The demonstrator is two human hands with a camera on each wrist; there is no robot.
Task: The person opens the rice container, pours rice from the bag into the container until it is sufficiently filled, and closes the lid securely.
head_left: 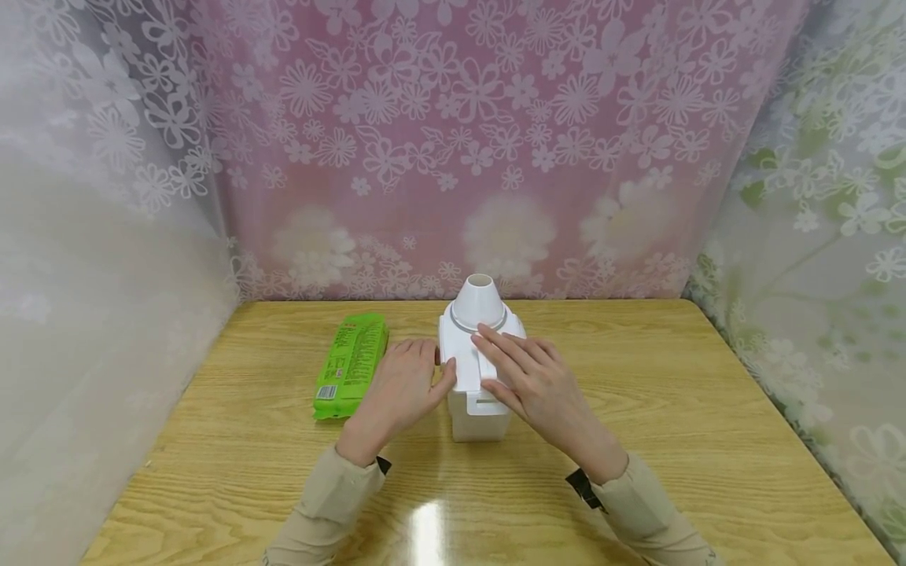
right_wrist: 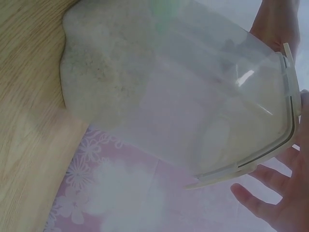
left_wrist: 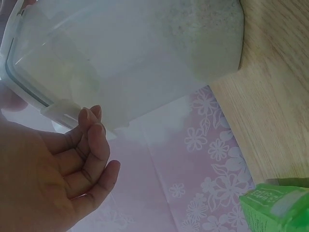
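A clear plastic storage container [head_left: 481, 426] stands upright on the table, with a white lid [head_left: 458, 355] and a white cone-shaped cap [head_left: 479, 303] on top. Pale grainy contents [right_wrist: 104, 63] fill its lower part. On the left side, my left hand [head_left: 403, 385] bends its fingers at a white side latch [left_wrist: 63, 112], which sticks outward, while the thumb lies by the lid's edge. My right hand [head_left: 545, 389] rests over the lid's right part, its fingers extended and spread. In the right wrist view, another latch [right_wrist: 212, 181] stands out from the rim near those fingers.
A green printed packet [head_left: 350, 365] lies left of the container, close to the left hand. Flowered curtains [head_left: 460, 157] surround the wooden table [head_left: 637, 487] at the back and both sides.
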